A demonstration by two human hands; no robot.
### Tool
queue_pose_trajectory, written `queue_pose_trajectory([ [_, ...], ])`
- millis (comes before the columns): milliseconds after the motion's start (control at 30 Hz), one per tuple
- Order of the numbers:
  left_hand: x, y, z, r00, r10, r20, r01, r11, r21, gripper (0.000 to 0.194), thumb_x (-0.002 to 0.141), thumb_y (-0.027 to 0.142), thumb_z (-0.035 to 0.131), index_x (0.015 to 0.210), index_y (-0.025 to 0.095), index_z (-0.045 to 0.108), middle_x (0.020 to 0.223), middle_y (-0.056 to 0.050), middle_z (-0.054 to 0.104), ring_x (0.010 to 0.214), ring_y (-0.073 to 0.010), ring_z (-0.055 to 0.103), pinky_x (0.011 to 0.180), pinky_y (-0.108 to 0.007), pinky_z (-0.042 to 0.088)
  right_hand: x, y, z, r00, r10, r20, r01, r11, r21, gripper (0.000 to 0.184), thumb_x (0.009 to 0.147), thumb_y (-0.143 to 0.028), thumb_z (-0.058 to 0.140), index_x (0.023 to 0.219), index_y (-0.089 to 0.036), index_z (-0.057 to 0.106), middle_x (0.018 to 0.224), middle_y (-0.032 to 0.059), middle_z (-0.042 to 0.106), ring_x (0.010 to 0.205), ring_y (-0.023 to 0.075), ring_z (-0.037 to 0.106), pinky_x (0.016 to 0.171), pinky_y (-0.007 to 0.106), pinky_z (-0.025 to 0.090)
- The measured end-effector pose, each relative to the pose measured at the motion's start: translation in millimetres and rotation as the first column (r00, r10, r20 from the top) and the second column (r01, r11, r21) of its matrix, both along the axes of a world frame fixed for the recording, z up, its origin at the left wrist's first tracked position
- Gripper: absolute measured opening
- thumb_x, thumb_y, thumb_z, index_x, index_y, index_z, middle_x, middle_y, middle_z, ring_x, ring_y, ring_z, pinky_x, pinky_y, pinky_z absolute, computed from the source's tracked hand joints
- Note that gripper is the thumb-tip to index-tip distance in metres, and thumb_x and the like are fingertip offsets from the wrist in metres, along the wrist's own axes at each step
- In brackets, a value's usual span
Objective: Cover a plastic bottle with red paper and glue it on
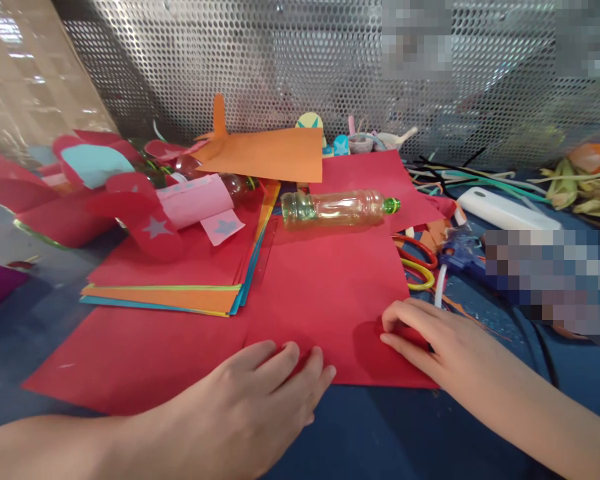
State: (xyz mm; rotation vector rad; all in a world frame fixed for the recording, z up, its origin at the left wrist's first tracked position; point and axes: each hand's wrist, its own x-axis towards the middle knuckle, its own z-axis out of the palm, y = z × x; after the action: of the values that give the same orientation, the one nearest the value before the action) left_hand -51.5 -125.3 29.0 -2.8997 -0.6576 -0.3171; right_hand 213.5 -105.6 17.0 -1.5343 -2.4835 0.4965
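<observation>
Red paper (325,287) is lying flat before the bottle (340,208), leaving passing room above the sheet. The bottle is blocking the way straight back, a paper stack (195,268) is bordering the left, scissors (423,265) are crowding the right, and metal mesh (260,73) is closing the rear.

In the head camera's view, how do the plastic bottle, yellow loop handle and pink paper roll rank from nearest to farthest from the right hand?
1. Yellow loop handle: just beyond the right hand.
2. Plastic bottle: farther back and leftward, lying on red paper.
3. Pink paper roll: well off to the left.
</observation>
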Motion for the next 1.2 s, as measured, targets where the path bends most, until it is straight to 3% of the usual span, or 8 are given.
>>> queue_pose_trajectory([
  [233, -2.0, 0.0, -3.2, 0.995, -0.068, -0.066, 0.070, 0.997, 0.025, 0.036, 0.092, 0.023, 0.044, 0.124, 0.019, 0.061, 0.114, -0.003, 0.070, 0.094, -0.0198, 0.063, 0.074, -0.033, 0.048, 2.3, -0.4, -3.5, 1.000, 0.001, 0.003, -0.001, 1.000, 0.018, 0.009, 0.092, -0.022, 0.048, 0.083, -0.025, 0.048, 0.083, 0.0002, 0.065, 0.067, 0.0155, 0.065, 0.059, 0.027, 0.048],
  [400, -1.5, -1.2, 3.1, 0.992, -0.012, -0.129, 0.022, 0.997, 0.078, 0.035, 0.093, 0.025, 0.048, 0.126, 0.023, 0.059, 0.118, 0.001, 0.068, 0.098, -0.0179, 0.060, 0.078, -0.031, 0.046, 2.2, -0.6, -7.7, 1.000, 0.014, -0.025, -0.012, 0.996, 0.087, 0.009, 0.090, -0.021, 0.049, 0.081, -0.025, 0.050, 0.079, -0.0016, 0.065, 0.064, 0.0144, 0.066, 0.056, 0.025, 0.050],
  [600, -1.8, 0.7, 3.4, 0.994, -0.031, -0.108, 0.037, 0.998, 0.053, 0.036, 0.090, 0.029, 0.054, 0.124, 0.022, 0.061, 0.113, 0.002, 0.070, 0.094, -0.0177, 0.059, 0.077, -0.030, 0.045, 1.3, 0.3, -9.1, 0.998, 0.036, -0.060, -0.027, 0.989, 0.144, 0.011, 0.090, -0.019, 0.048, 0.080, -0.025, 0.051, 0.076, -0.0017, 0.064, 0.063, 0.0140, 0.066, 0.055, 0.024, 0.051],
  [800, -6.5, 1.9, -3.3, 0.997, -0.037, -0.072, 0.038, 0.999, 0.022, 0.035, 0.094, 0.028, 0.045, 0.127, 0.023, 0.058, 0.118, 0.001, 0.068, 0.100, -0.0171, 0.058, 0.087, -0.030, 0.044, 1.8, -0.1, -10.1, 0.996, 0.080, -0.046, -0.069, 0.979, 0.193, 0.020, 0.096, -0.022, 0.040, 0.083, -0.023, 0.055, 0.076, 0.0005, 0.062, 0.061, 0.0134, 0.065, 0.055, 0.024, 0.052],
  [1000, -9.9, 6.5, -13.3, 0.991, -0.107, -0.080, 0.107, 0.994, 0.002, 0.038, 0.099, 0.023, 0.034, 0.132, 0.021, 0.054, 0.131, 0.005, 0.061, 0.112, -0.0148, 0.053, 0.090, -0.029, 0.043, -2.1, -6.2, 3.3, 0.988, 0.141, -0.063, -0.091, 0.861, 0.500, 0.029, 0.096, -0.024, 0.044, 0.082, -0.022, 0.069, 0.088, 0.0069, 0.061, 0.081, 0.0191, 0.063, 0.073, 0.034, 0.051],
  [1100, -7.9, 8.9, -14.1, 0.994, -0.109, -0.020, 0.109, 0.994, -0.002, 0.039, 0.101, 0.020, 0.029, 0.127, 0.020, 0.058, 0.125, 0.005, 0.065, 0.110, -0.0149, 0.054, 0.090, -0.029, 0.042, -9.5, -15.3, 10.2, 0.945, 0.305, -0.120, -0.206, 0.837, 0.506, 0.021, 0.095, -0.026, 0.052, 0.094, -0.023, 0.072, 0.088, 0.0040, 0.064, 0.088, 0.0171, 0.060, 0.085, 0.032, 0.048],
  [1200, -4.3, 10.2, -13.0, 0.991, -0.128, 0.038, 0.128, 0.992, -0.007, 0.038, 0.101, 0.017, 0.029, 0.119, 0.019, 0.063, 0.117, 0.003, 0.069, 0.103, -0.0149, 0.057, 0.085, -0.029, 0.044, -18.0, -23.4, 8.9, 0.909, 0.399, -0.125, -0.303, 0.835, 0.460, 0.021, 0.095, -0.026, 0.051, 0.094, -0.023, 0.072, 0.080, -0.0001, 0.064, 0.084, 0.0137, 0.059, 0.093, 0.030, 0.045],
])
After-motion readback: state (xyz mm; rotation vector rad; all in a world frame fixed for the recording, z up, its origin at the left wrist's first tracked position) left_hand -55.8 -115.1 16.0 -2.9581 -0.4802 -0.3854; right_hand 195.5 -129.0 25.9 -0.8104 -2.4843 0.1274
